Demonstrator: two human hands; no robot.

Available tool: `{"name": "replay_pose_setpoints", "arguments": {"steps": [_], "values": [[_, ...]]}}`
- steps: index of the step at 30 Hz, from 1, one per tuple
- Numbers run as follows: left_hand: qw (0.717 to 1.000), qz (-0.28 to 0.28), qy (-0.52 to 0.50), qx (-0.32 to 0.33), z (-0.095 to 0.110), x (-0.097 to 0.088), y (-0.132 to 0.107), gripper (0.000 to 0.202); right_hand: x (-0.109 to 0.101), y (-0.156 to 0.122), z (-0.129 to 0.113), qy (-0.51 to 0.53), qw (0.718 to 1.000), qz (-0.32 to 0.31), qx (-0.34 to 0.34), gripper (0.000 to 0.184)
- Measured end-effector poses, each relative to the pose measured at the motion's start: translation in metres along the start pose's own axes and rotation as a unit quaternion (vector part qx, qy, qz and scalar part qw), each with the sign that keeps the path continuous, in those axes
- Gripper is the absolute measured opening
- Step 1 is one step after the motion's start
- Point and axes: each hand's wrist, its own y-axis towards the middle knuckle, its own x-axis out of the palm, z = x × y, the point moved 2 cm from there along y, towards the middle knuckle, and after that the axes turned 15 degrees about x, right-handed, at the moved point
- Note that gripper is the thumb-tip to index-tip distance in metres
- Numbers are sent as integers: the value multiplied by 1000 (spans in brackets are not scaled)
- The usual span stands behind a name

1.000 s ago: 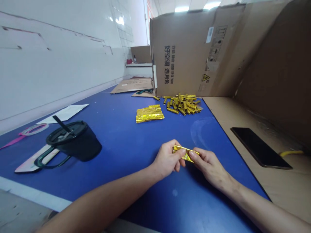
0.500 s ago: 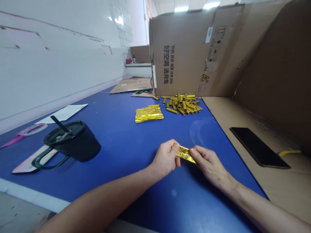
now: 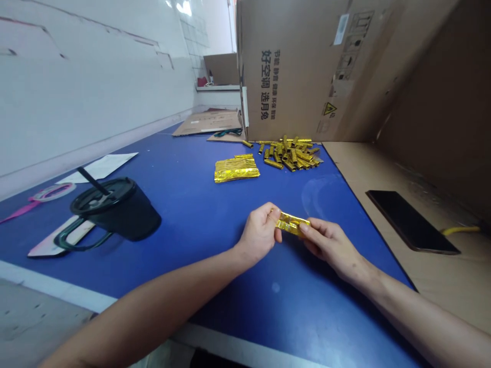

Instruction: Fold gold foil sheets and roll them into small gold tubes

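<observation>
Between my two hands, just above the blue table [image 3: 184,204], is a shiny gold foil strip [image 3: 290,223]. My left hand [image 3: 261,231] is closed on its left end, with the thumb on top. At the right end my right hand [image 3: 330,244] pinches the strip between thumb and fingers. Farther off lies a flat stack of gold foil sheets [image 3: 237,168]. Right of that stack is a heap of small gold foil tubes [image 3: 293,155], several with dark open ends showing.
A dark mug [image 3: 125,209] with lid and straw stands on the left, near pink ribbon [image 3: 25,210] and white paper [image 3: 109,166]. A large cardboard box [image 3: 303,71] rises behind the tubes. A black phone [image 3: 412,221] lies on cardboard at right.
The camera view has tilted down, so the background sits higher. The strip's right end has come up and the strip looks more creased, with both hands still holding it.
</observation>
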Motion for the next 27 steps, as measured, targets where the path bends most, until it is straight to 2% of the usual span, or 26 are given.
{"name": "replay_pose_setpoints", "arguments": {"steps": [7, 11, 17, 21, 24, 27], "values": [[997, -31, -70, -5, 1, 6, -2, 22, -5, 5, 4, 10, 999, 9, -41, 34], [996, -6, -88, -22, 4, 9, -2, 22, -2, 2, -1, -7, 998, 13, -61, 35], [992, 25, -114, -45, 9, 11, -3, 18, 4, 0, 2, -16, 999, 1, -38, 37], [987, 1, -150, -64, 6, 11, -3, 22, 3, 1, 5, -20, 999, 13, -34, 38], [979, -29, -188, -78, 4, 9, 0, 28, 0, 2, 6, -1, 999, 43, -16, 41], [975, -39, -201, -86, 3, 7, 2, 32, -1, 2, 5, 26, 999, 45, 2, 42]]}}
